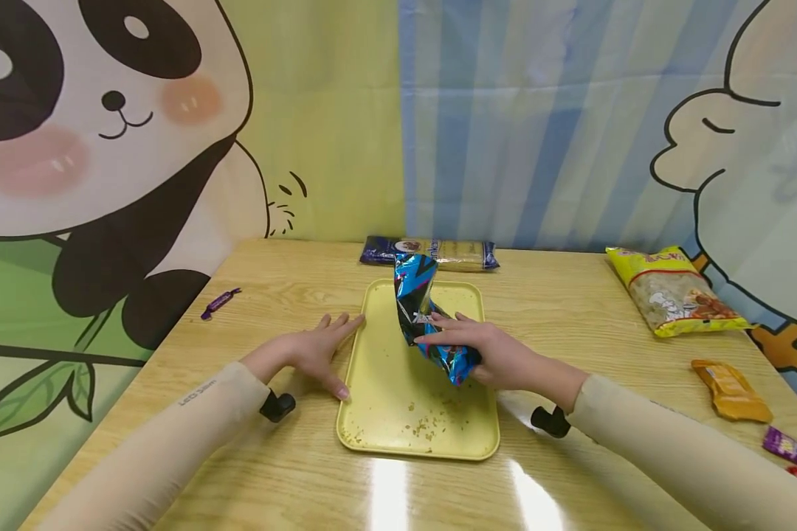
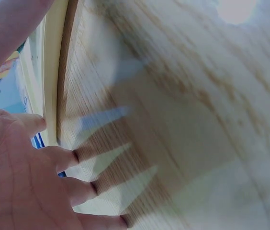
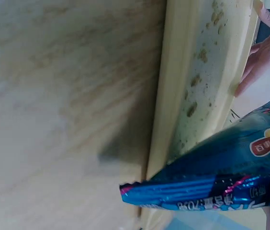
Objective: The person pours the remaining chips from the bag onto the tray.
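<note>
Crumbs [image 1: 428, 426] lie scattered at the near end of the yellow tray [image 1: 378, 383], and from where I stand the right hand [image 1: 501, 358] grasps a shiny blue bag [image 1: 412, 284], bent and crumpled, over the tray's middle and right side. The left hand [image 1: 315, 354] grasps nothing, its fingers spread at the tray's left rim, while 2 more packets, a long one [image 1: 381, 251] behind the tray and a yellow-topped one [image 1: 684, 295] far right, lie on the wooden table [image 1: 292, 284].

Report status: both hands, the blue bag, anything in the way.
Right hand holds blue bag over yellow tray. Left hand spread, at tray's left rim. Crumbs on tray's near end; no larger obstruction seen there.
</note>
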